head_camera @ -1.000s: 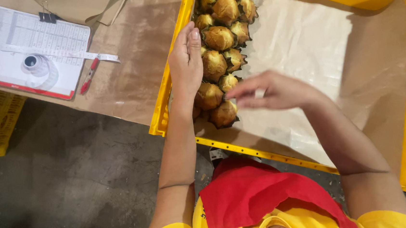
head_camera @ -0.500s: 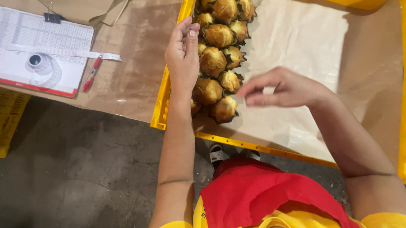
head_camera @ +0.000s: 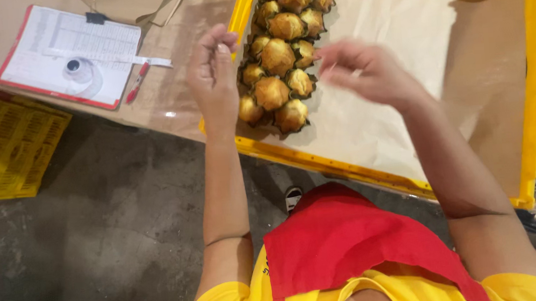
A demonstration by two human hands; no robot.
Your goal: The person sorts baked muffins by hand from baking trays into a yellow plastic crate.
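Golden-brown baked muffins in dark fluted paper cups are sitting packed in tight rows along the left edge of a yellow plastic crate lined with brown paper, the rows ending short of its near-left corner. By the look of it, only that strip is filled; most of the paper lining is lying bare. The left hand is hovering over the crate's left rim, fingers curled loosely together and holding nothing. The right hand is hanging blurred just right of the muffins, fingertips pinched, seemingly empty. Left of the crate, a red clipboard with a printed sheet is lying on the brown wooden table with a red pen beside it.
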